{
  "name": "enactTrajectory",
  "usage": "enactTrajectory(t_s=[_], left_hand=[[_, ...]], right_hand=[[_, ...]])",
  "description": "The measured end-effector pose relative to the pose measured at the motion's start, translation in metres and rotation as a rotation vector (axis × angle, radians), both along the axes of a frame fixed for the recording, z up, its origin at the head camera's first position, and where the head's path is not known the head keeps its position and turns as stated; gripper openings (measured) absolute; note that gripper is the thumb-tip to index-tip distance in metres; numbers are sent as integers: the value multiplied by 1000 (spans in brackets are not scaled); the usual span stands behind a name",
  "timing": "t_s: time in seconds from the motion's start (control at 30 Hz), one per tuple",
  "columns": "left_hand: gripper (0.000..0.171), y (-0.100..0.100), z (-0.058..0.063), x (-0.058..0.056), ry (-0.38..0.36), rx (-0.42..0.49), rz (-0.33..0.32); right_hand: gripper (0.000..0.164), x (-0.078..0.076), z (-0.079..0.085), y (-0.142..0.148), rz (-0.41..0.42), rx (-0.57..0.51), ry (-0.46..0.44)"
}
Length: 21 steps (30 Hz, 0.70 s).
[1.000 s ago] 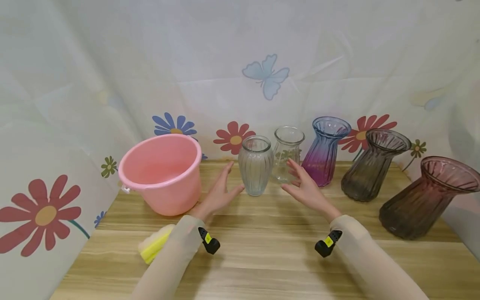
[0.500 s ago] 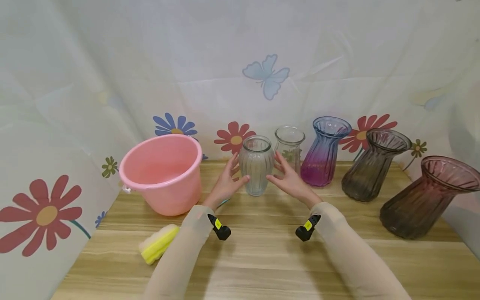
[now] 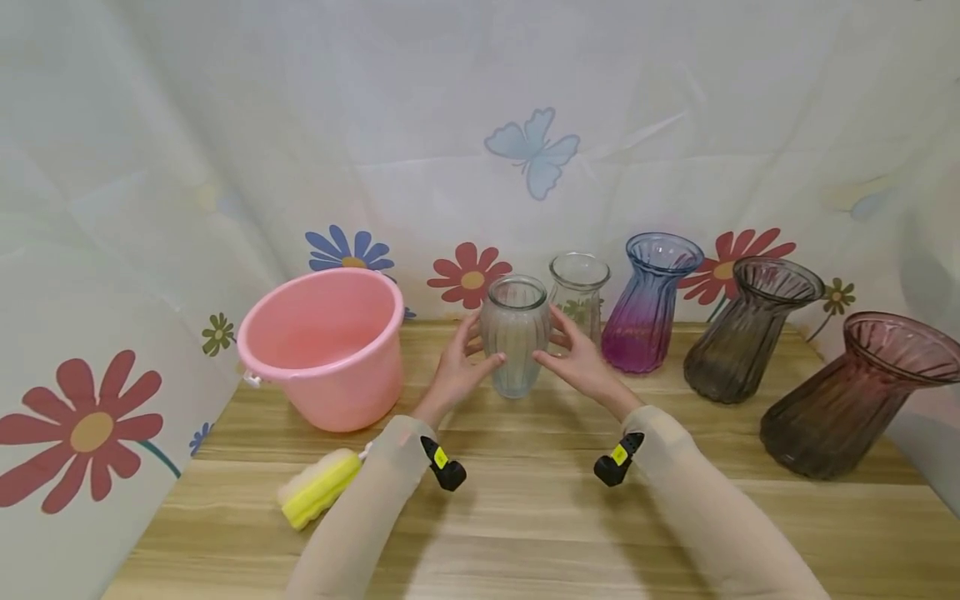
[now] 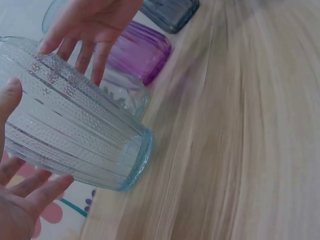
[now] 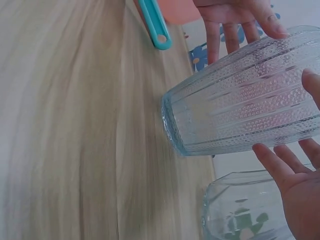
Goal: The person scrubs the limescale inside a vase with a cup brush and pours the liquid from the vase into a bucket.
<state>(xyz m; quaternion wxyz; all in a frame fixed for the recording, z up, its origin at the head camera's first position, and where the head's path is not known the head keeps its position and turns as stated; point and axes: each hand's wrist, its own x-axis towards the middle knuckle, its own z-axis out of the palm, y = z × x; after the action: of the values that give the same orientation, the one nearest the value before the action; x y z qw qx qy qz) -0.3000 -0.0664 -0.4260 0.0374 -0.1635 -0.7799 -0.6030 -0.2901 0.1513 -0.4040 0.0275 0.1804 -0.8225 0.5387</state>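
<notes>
Both hands hold a clear ribbed glass vase (image 3: 516,346) near the middle of the table, one on either side. My left hand (image 3: 456,371) grips its left side, thumb on the near face. My right hand (image 3: 581,367) grips the right side in the same way, its other fingers behind the glass. Upright in the head view, the vase shows a dotted texture between its ribs in the left wrist view, where its thick base (image 4: 137,162) stands close over the wood. A second clear vase (image 3: 577,292) is just behind my right hand, partly hidden by it.
A pink bucket (image 3: 322,367) stands on the left. Before it lies a yellow-and-white sponge (image 3: 318,487); a turquoise handle (image 5: 154,22) shows in the right wrist view. To the right are a blue-purple vase (image 3: 647,308), a grey vase (image 3: 738,342) and a reddish-brown vase (image 3: 840,408).
My hands have come in from both sides and taken hold of the clear ribbed vase. Over the last half second it has shifted slightly towards me.
</notes>
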Motion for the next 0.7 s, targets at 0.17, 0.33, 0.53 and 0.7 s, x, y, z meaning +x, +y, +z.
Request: enactTrajectory(t_s=[0.17, 0.33, 0.53, 0.7], left_hand=[[77, 3, 6, 13, 15, -2, -17], [82, 7, 10, 33, -24, -32, -12], [84, 9, 12, 57, -21, -46, -34], [85, 9, 10, 73, -20, -61, -63]], right_hand=[[82, 14, 5, 7, -44, 40, 6], [82, 33, 10, 13, -33, 60, 11], [81, 60, 13, 18, -1, 36, 10], [80, 78, 11, 20, 13, -18, 7]])
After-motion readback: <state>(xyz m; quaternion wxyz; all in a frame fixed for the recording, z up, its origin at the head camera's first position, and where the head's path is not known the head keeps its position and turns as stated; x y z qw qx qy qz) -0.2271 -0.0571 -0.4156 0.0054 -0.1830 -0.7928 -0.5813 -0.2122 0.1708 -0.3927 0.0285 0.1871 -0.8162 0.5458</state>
